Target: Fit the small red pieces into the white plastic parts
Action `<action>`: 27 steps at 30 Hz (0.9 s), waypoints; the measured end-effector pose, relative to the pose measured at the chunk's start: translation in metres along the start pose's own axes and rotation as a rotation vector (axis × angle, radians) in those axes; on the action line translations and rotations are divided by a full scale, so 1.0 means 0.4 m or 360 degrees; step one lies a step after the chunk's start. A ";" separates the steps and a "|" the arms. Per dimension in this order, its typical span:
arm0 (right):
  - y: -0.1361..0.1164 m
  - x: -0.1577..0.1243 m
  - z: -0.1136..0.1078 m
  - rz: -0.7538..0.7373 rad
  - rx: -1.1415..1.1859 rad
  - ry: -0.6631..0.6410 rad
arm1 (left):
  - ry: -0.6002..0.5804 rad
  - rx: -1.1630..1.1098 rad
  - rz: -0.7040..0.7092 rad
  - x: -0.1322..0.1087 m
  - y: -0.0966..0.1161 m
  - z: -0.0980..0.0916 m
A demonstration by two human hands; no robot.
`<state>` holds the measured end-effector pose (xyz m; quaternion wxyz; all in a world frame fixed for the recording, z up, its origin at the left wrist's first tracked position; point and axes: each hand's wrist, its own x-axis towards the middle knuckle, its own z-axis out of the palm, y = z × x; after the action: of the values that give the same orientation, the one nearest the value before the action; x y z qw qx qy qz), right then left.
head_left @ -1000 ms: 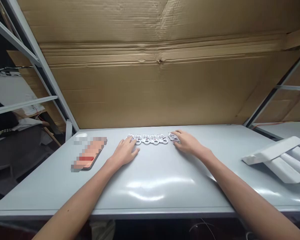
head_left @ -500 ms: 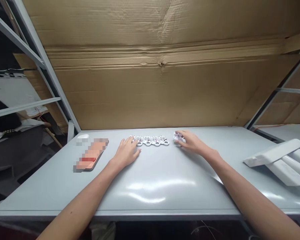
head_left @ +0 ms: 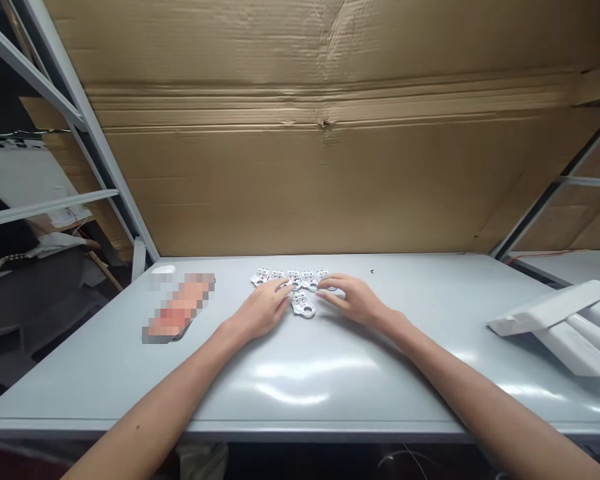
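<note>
A pixelated object point(head_left: 179, 309) left of centre cannot be named. The left hand point(head_left: 261, 309) partly hides the small white pieces point(head_left: 308, 281), their markings too small to read. White bars point(head_left: 580, 347) run off the right edge.

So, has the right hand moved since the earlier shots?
Yes, leftward: the right hand now sits farther from the white profiles at the right of the view.

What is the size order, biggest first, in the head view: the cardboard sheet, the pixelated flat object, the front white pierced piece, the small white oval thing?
The cardboard sheet; the pixelated flat object; then the front white pierced piece and the small white oval thing look alike, so unranked.
</note>
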<state>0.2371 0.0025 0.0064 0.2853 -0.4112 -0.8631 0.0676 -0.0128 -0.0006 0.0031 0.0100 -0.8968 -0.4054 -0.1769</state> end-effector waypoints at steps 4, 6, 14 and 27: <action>0.090 -0.022 -0.079 0.0566 -0.0199 -0.0012 | -0.0048 -0.0033 0.0223 -0.003 0.015 -0.008; 0.121 -0.039 -0.108 0.0766 -0.0247 -0.0196 | -0.0060 -0.0051 0.0298 -0.005 0.018 -0.009; 0.109 -0.056 -0.132 0.0977 -0.0148 -0.0545 | -0.0085 -0.0080 0.0303 -0.008 0.019 -0.006; 0.127 -0.055 -0.123 0.1019 -0.0220 -0.0391 | -0.0085 -0.0022 0.0025 -0.006 0.022 -0.008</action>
<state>0.3090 0.0134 0.0198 0.1152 -0.6680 -0.7209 0.1441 -0.0086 -0.0088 0.0065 -0.0057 -0.9045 -0.3971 -0.1556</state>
